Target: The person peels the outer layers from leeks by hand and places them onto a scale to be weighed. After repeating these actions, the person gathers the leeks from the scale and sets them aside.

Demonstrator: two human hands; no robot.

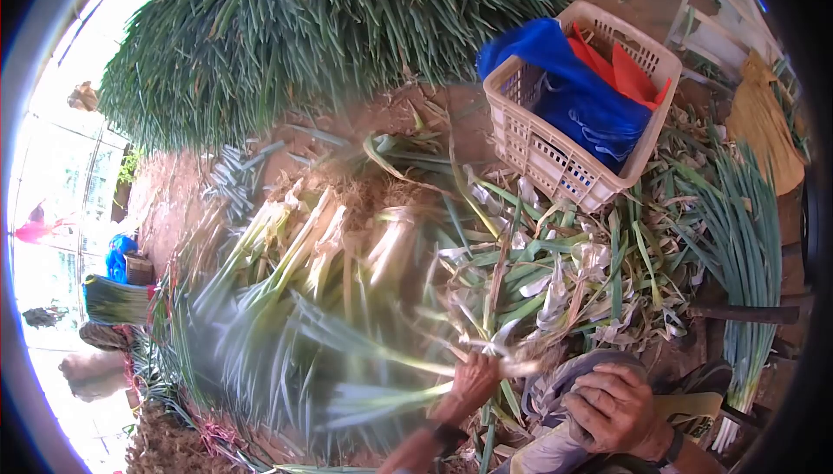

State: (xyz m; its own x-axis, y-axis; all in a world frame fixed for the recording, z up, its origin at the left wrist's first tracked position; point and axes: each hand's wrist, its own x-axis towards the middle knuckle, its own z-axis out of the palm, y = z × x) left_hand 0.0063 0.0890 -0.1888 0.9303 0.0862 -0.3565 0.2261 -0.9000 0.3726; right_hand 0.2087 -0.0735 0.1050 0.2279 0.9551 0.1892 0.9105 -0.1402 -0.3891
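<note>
My left hand point(475, 379) is closed round a few green onions point(399, 394). Their pale root ends point(521, 368) poke out toward my knee, and their leaves fan out to the left, blurred by motion. Over my knee point(555, 400), my right hand point(612, 409) rests with its fingers curled; what is inside them, if anything, is hidden. Left of my hands lies a heap of untrimmed green onions point(321, 248), with brown roots pointing away from me. Beyond my hands spreads a litter of peeled leaves and skins point(564, 274).
A large pile of green onions point(330, 32) stands at the back. A beige plastic crate point(555, 166) holds blue and red cloth or bags point(577, 118). On the right lies a bundle of cleaned green onions point(751, 248), near a yellowish sack point(764, 123).
</note>
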